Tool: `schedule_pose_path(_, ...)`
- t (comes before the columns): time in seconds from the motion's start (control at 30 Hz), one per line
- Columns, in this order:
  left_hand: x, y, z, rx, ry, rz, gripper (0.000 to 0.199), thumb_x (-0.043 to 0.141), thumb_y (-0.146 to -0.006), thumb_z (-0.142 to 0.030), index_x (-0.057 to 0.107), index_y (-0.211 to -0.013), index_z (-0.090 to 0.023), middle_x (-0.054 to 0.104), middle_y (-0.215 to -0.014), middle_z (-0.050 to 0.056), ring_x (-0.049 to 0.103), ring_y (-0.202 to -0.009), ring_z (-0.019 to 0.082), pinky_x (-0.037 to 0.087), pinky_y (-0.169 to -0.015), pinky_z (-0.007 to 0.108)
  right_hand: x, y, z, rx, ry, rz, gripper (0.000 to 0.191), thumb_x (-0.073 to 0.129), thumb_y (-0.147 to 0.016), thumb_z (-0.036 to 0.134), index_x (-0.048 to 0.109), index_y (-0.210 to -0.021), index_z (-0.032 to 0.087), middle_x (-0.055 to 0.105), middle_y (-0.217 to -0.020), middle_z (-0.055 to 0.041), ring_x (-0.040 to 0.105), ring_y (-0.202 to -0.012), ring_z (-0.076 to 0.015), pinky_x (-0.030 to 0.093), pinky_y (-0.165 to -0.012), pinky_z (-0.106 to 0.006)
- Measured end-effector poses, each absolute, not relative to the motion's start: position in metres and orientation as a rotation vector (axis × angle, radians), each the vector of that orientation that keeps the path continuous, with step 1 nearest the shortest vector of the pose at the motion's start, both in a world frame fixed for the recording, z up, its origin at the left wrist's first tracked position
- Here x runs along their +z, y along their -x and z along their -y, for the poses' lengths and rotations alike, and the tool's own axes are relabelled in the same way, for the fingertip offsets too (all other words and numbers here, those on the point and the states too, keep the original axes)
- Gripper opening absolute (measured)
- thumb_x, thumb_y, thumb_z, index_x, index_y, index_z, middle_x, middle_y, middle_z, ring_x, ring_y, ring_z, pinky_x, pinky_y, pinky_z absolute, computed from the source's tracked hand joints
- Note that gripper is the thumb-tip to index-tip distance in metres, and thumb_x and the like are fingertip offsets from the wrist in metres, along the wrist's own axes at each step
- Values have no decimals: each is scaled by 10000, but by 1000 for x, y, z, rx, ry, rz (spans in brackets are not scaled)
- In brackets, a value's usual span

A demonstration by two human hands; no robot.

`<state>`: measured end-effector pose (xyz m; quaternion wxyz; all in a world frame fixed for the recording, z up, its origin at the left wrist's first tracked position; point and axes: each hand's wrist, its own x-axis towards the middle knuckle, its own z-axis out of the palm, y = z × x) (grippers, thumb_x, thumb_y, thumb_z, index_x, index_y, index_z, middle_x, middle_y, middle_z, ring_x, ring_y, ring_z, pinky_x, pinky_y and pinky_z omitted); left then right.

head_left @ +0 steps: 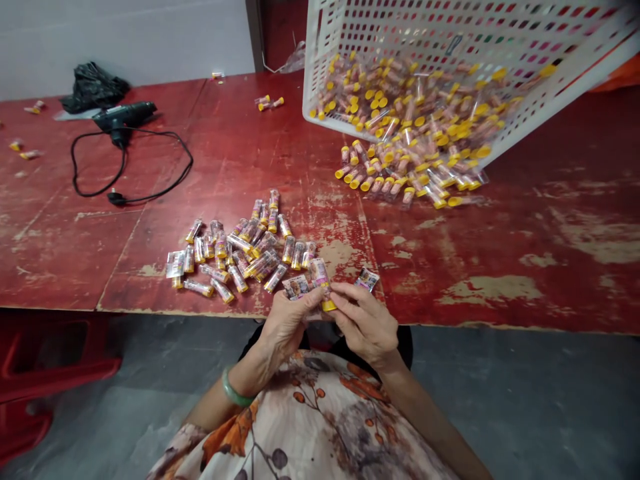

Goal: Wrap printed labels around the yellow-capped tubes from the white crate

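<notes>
Both hands meet at the table's front edge around one small clear tube (320, 273) with a yellow cap, its cap end toward me. My left hand (289, 320) pinches the tube from the left, and a printed wrapper (297, 287) lies at its fingertips. From the right, the fingertips of my right hand (366, 323) close on the tube near the cap. Just beyond my right hand is another printed wrapper (367, 279). A loose pile of wrapped tubes (243, 245) with yellow caps spreads to the left of my hands.
A white perforated basket (317, 80) lies tipped at the back right, with many yellow-capped tubes (415, 160) spilling onto the red table (450, 260). At the back left are a black heat tool (125, 117) with a looped cord and a black plastic bag (93, 87). Red stools (55, 363) stand lower left.
</notes>
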<state>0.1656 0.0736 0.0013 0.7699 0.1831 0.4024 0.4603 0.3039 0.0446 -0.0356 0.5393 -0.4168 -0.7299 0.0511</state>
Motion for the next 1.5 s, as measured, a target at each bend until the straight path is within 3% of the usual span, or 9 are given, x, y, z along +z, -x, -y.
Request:
schedule_pose_path(0.17,0,-167,-71,1012,-382,-925,336,865,-542,-216,703,-825,-133,707,-788,34,631,-671,140,527,-653,270,-38,-300,-40,-69,1027,1768,416,591,-815,8,588,-1207,145,658,-1100,-154,650,-1000,-214,580,-824,-359)
schedule_pose_path(0.33,1,-168,-67,993,-371,-927,342,866,-544,-233,713,-835,-139,713,-791,39,640,-669,148,535,-651,278,-33,-304,-37,112,1022,1774,410,574,-841,36,592,-1214,204,657,-1136,-106,657,-1004,-187,586,-834,-315)
schedule_pose_path(0.7,2,-175,-55,1036,-381,-891,278,840,-598,-228,700,-822,-142,699,-801,32,623,-658,130,519,-651,267,-29,-291,-32,-98,1080,1622,337,610,-763,-32,650,-1046,147,696,-1031,-116,690,-907,-205,593,-801,-327)
schedule_pose_path(1.0,1,-177,-58,1011,-353,-898,302,858,-564,-259,697,-789,-139,705,-818,40,634,-694,142,524,-707,287,-30,-291,-35,-127,1064,1559,320,619,-770,-6,655,-1031,175,716,-991,-84,703,-837,-182,598,-764,-313)
schedule_pose_path(1.27,-6,-173,-66,1070,-338,-1021,337,870,-533,-219,695,-810,-140,704,-745,12,622,-624,107,504,-641,221,-50,-285,-43,-501,1102,1713,154,574,-812,51,645,-944,86,716,-882,-120,684,-784,-196,560,-713,-313)
schedule_pose_path(1.5,-6,-170,-84,1101,-390,-1072,363,871,-523,-223,679,-821,-142,701,-714,6,628,-586,121,538,-626,254,-50,-287,-63,-602,1070,1830,158,490,-834,68,629,-907,83,670,-850,-115,640,-744,-196,531,-678,-321)
